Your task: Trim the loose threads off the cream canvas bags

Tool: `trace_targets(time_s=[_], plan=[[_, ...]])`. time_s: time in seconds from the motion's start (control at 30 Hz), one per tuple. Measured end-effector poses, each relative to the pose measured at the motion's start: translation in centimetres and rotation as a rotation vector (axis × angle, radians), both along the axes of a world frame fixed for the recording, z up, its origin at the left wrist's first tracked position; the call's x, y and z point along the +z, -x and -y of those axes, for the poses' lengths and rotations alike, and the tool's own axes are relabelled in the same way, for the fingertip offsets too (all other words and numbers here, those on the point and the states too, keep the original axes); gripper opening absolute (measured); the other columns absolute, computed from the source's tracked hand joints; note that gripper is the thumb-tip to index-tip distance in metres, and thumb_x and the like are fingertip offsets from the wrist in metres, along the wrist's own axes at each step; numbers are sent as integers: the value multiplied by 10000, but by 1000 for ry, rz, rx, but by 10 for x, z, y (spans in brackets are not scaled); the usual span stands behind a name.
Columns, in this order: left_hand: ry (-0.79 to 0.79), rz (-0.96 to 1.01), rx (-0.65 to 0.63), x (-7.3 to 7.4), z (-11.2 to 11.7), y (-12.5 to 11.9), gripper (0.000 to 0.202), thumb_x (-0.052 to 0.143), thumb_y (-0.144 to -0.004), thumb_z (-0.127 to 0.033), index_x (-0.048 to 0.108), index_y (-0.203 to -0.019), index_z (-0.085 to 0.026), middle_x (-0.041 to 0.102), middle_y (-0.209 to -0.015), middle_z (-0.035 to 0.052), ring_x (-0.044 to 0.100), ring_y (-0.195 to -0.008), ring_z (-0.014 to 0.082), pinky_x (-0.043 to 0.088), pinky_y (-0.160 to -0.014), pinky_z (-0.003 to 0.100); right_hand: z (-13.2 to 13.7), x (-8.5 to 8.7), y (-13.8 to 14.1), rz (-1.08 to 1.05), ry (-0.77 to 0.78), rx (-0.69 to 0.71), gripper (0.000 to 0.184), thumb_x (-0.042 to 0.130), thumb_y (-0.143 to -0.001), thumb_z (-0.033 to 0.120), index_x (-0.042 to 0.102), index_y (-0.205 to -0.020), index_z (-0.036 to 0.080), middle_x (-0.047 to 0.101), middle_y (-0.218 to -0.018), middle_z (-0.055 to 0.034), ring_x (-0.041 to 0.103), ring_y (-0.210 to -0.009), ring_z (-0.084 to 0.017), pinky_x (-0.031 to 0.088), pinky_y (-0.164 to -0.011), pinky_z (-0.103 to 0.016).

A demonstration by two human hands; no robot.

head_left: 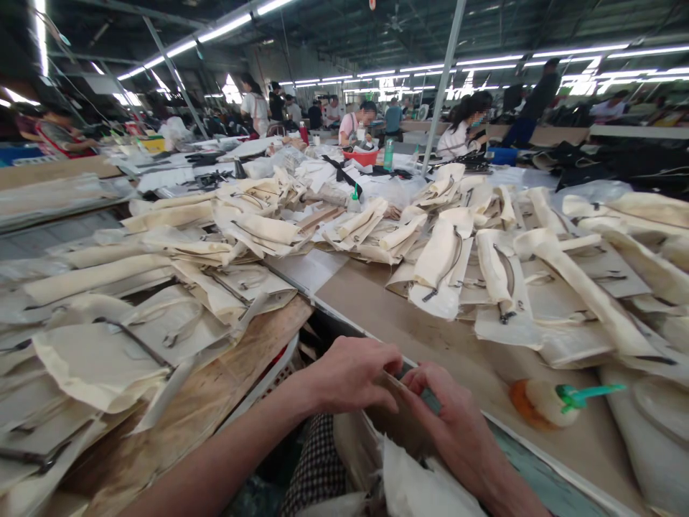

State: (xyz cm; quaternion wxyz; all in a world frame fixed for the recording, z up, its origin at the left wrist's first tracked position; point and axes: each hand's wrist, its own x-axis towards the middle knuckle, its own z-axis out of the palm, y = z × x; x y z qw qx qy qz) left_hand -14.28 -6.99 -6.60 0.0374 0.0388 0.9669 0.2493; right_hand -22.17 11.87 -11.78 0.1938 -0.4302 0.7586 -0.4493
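Note:
My left hand [352, 373] and my right hand [449, 416] are close together at the table's front edge. Both are closed on the upper edge of a beige-brown fabric panel [390, 418], thumbs and fingers pinching it. Below them, over my lap, hangs cream cloth [417, 485] with frayed edges; how it joins the panel I cannot make out. To the right of my right hand, a squeeze bottle [541, 403] with a green nozzle and amber contents lies tilted on the brown table surface [377, 309].
Cream fabric pieces with dark zippers [444, 266] lie in heaps on the right, with more fabric pieces [108, 345] on the left board. A white basket [277, 373] sits in the gap between. Farther back stand a small green-tipped bottle [354, 201], a metal pole [442, 86] and several people.

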Motion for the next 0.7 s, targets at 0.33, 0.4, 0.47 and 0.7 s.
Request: trace_targets(time_s=[0.33, 0.4, 0.47, 0.7], plan=[[214, -45, -142, -9, -9, 17, 199, 674, -854, -363, 597, -744, -216, 656, -699, -40, 613, -688, 149, 211, -506, 267, -14, -2, 2, 94, -19, -36, 189, 539, -961, 370, 580, -845, 228, 618, -875, 18, 545, -846, -176, 401, -775, -301], [181, -57, -136, -12, -7, 18, 219, 696, -844, -388, 615, -733, -217, 647, -678, -48, 601, -673, 137, 213, -510, 261, -17, 0, 2, 120, -25, -14, 170, 514, -964, 362, 568, -881, 224, 625, -935, 0, 547, -895, -185, 408, -811, -313], [165, -81, -137, -13, -6, 17, 227, 710, -837, -388, 626, -717, -216, 647, -667, -50, 596, -664, 132, 208, -511, 260, -21, 1, -1, 165, -27, 24, 106, 512, -950, 327, 539, -951, 225, 620, -1055, -16, 546, -999, -189, 404, -885, -322], [179, -122, -201, -12, -12, 16, 203, 712, -842, -403, 648, -759, -229, 683, -702, -34, 639, -715, 163, 181, -504, 283, -33, -5, -19, 262, -86, -61, 229, 592, -815, 215, 439, -984, 232, 412, -1421, -90, 552, -1137, -211, 441, -965, -367]])
